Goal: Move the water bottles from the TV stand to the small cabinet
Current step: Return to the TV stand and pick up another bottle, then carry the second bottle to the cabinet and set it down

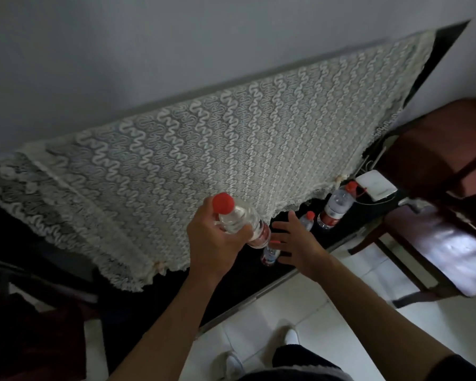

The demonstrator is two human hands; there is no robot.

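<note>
Pick-up step: left hand (pixel 213 237) grips a clear plastic red-capped water bottle (pixel 241 220) lifted off the black TV stand (pixel 259 281); right hand (pixel 296 243), fingers spread, holding nothing, reaches toward smaller red-capped bottles (pixel 307 219) at approx. 1 o'clock, w/ closing next.

One clear bottle (pixel 241 218) with a red cap is lifted and tilted. Three more red-capped bottles stand on the dark TV stand (pixel 239 281): a large one (pixel 337 206), a small one (pixel 307 220), another (pixel 270 254) partly hidden.
</note>
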